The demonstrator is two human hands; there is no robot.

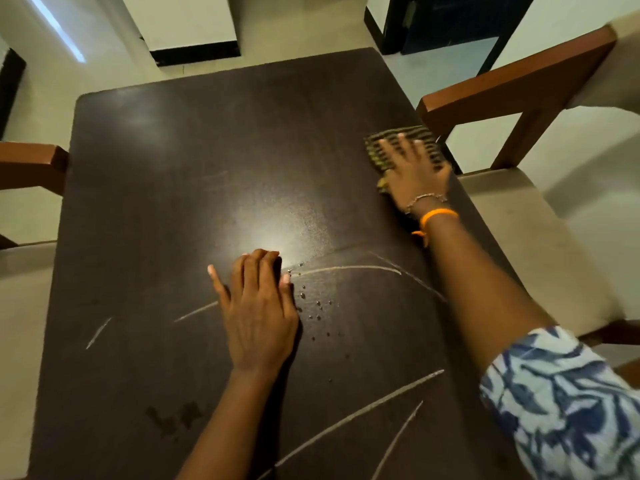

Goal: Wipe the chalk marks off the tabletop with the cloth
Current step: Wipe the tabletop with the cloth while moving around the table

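A dark brown tabletop point(180, 188) fills the view. White chalk marks point(349, 269) curve across its near half, and longer strokes point(360, 410) run near the front edge. My right hand point(414, 171) lies flat, fingers spread, pressing a striped yellow-and-dark cloth point(420, 133) onto the table's right edge. My left hand point(258, 310) rests on the table's middle with its fingertips bent under, holding nothing. Water droplets point(317, 306) dot the surface just right of that hand.
A wooden chair point(512, 84) with a pale seat cushion stands against the table's right side. Another chair's wooden arm point(31, 164) shows at the left. Pale floor tiles and a white pillar base lie beyond the far edge.
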